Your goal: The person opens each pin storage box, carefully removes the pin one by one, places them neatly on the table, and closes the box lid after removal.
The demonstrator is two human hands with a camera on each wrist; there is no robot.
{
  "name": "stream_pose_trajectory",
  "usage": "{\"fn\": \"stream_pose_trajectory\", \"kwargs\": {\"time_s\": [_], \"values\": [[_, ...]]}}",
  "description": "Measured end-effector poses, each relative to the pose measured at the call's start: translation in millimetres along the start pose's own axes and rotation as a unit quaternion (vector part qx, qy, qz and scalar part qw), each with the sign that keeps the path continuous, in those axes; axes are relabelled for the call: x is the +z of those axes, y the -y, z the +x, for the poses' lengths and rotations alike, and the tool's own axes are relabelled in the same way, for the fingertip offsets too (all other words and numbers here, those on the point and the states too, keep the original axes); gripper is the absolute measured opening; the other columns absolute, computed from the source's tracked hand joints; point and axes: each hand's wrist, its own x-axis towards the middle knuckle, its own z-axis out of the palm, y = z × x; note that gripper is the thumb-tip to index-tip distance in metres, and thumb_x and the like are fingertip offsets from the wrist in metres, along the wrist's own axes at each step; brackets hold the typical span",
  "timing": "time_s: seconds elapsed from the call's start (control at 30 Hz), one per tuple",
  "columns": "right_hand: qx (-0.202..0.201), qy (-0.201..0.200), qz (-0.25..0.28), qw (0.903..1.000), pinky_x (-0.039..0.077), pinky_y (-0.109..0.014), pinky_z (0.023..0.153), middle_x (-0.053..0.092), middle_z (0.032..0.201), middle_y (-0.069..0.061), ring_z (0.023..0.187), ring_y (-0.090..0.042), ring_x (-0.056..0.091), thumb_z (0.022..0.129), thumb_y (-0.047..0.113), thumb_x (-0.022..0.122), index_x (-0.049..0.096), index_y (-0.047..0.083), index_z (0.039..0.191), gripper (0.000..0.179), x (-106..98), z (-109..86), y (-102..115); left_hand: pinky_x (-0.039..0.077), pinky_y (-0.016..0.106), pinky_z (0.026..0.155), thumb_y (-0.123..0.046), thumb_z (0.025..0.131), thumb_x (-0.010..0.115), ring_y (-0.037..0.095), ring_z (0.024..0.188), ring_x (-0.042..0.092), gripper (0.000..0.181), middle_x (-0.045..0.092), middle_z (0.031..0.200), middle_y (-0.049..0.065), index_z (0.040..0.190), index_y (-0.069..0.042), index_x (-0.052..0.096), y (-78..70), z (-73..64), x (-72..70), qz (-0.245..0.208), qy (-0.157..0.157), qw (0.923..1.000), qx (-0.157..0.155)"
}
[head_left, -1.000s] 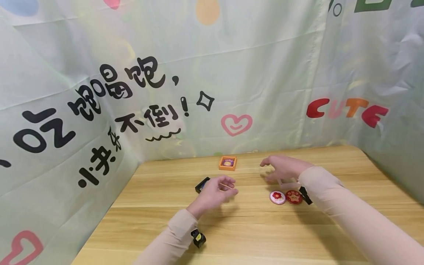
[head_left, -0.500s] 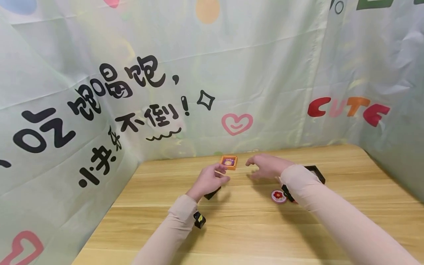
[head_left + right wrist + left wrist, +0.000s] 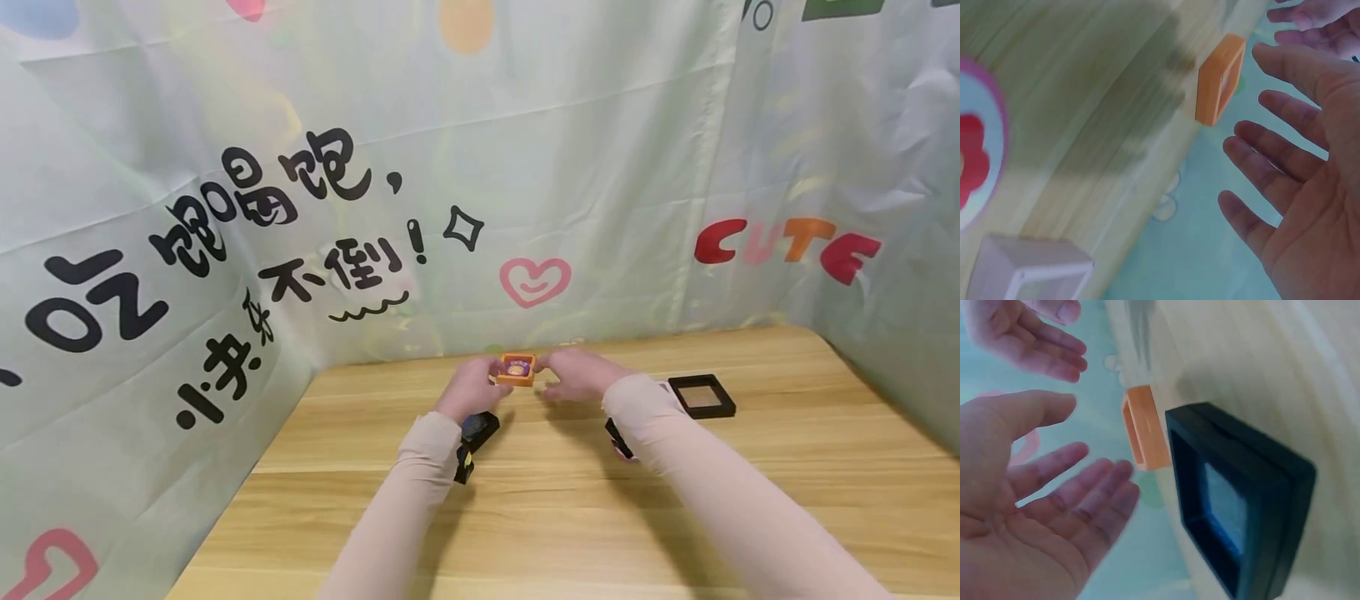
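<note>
Left grip [image 3: 469,388] and right grip [image 3: 582,376] are spread on either side of an orange frame [image 3: 517,381].
It is set near the far edge of the counter [image 3: 525,500]; contact cannot be told. A blue-centred frame [image 3: 482,428] is seen below the left grip; a black frame [image 3: 708,412] is laid beside the right sleeve [image 3: 720,475].

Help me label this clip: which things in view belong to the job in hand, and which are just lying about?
Belonging, it seems:
orange frame, between left hand and right hand

Lying about, probably:
left black frame
right black frame
pale frame
flower badge
</note>
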Motion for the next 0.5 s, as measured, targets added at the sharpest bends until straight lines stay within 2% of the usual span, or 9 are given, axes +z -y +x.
{"fn": "stream_pose_trajectory", "kwargs": {"time_s": [0.07, 0.2, 0.3, 0.5], "values": [[0.005, 0.001, -0.001, 1.0, 0.053, -0.054, 0.115, 0.068, 0.143, -0.021, 0.13, -0.038, 0.066, 0.098, 0.017, 0.076, 0.065, 0.0, 0.143, 0.049, 2.1, 3.2, 2.5, 0.058, 0.052, 0.104, -0.017, 0.099, 0.077, 0.036, 0.116, 0.069, 0.041, 0.071, 0.13, 0.023, 0.134, 0.003, 0.067, -2.6, 3.0, 0.5, 0.031, 0.016, 0.9994, 0.003], [0.018, 0.003, -0.008, 0.9998, 0.056, -0.048, 0.101, 0.071, 0.136, -0.019, 0.103, -0.026, 0.065, 0.098, 0.017, 0.076, 0.064, 0.002, 0.145, 0.051, 4.8, 7.5, 5.4, 0.057, 0.051, 0.108, -0.018, 0.099, 0.076, 0.036, 0.119, 0.068, 0.044, 0.072, 0.13, 0.022, 0.137, 0.003, 0.066, -7.4, 7.8, 2.5, 0.075, 0.033, 0.9966, 0.005], [0.025, 0.008, -0.009, 0.9996, 0.057, -0.045, 0.094, 0.074, 0.127, -0.017, 0.087, -0.021, 0.059, 0.098, 0.016, 0.076, 0.064, 0.004, 0.146, 0.052, 6.3, 9.5, 6.4, 0.057, 0.05, 0.108, -0.015, 0.098, 0.077, 0.036, 0.117, 0.069, 0.046, 0.072, 0.13, 0.022, 0.137, 0.004, 0.065, -7.9, 11.4, 3.8, 0.086, 0.026, 0.996, -0.005], [0.025, 0.009, -0.017, 0.9995, 0.061, -0.041, 0.088, 0.077, 0.108, -0.011, 0.076, -0.016, 0.059, 0.095, 0.014, 0.078, 0.07, 0.004, 0.135, 0.042, 12.3, 16.8, 8.4, 0.058, 0.049, 0.108, -0.011, 0.098, 0.076, 0.036, 0.12, 0.07, 0.045, 0.072, 0.132, 0.021, 0.139, 0.004, 0.064, -1.5, 18.3, 6.2, 0.109, 0.01, 0.9934, -0.033]]}}
